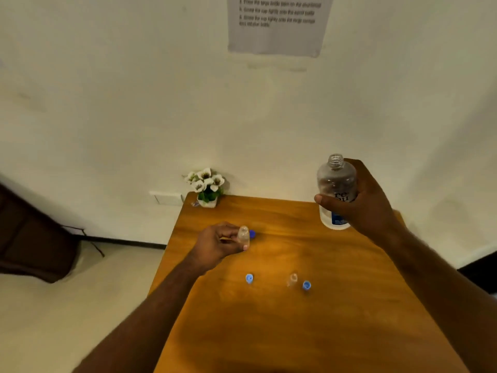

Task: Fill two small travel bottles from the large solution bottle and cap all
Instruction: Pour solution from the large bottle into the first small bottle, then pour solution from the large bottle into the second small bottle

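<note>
Solution bottle (336,184) clear plastic (uncapped) | right hand (368,208) grips | wooden table (269,319)

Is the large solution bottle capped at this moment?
No, the large solution bottle, held upright by the right hand, shows a bare threaded neck with no cap on it.

The right hand (360,200) grips the large solution bottle (336,189) upright and uncapped above the far right part of the wooden table (269,332), while the left hand (220,244) holds a small clear travel bottle (243,235) — open-mouthed — with a dark blue cap (252,233) just behind it. Nearer the person stand a second small bottle (292,279), a blue cap (306,285) just beside it and another blue cap (249,278) well to its left. A potted white flower (207,185) sits at the table's far left corner, under a printed sheet (277,22) on the wall — its text too blurred to read.
</note>
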